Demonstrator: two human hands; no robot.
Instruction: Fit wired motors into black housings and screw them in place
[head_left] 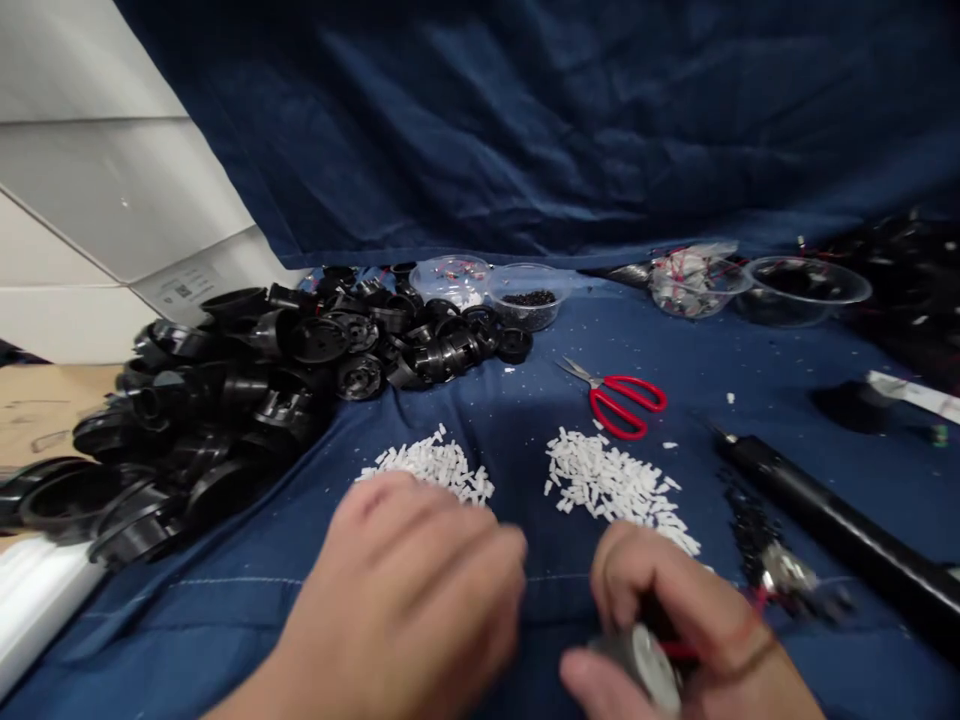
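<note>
My left hand (420,580) is closed, knuckles up, just in front of a heap of small white plastic pieces (442,465). It is slightly blurred, and its fingertips are hidden under the palm. Between the thumb and fingers of my right hand (675,620) is a small dark cylindrical part (637,660) with a pale round end, and something red shows beside it. Beyond that hand spreads a second heap of white pieces (615,485). Red-handled scissors (619,400) lie partly open behind it.
Black plastic housings (300,350) are piled at the left. Clear tubs (529,300) of small parts stand at the back. A black electric screwdriver (840,520) lies at the right, beside dark screws (750,525). Blue cloth (517,390) covers the table; more hangs behind.
</note>
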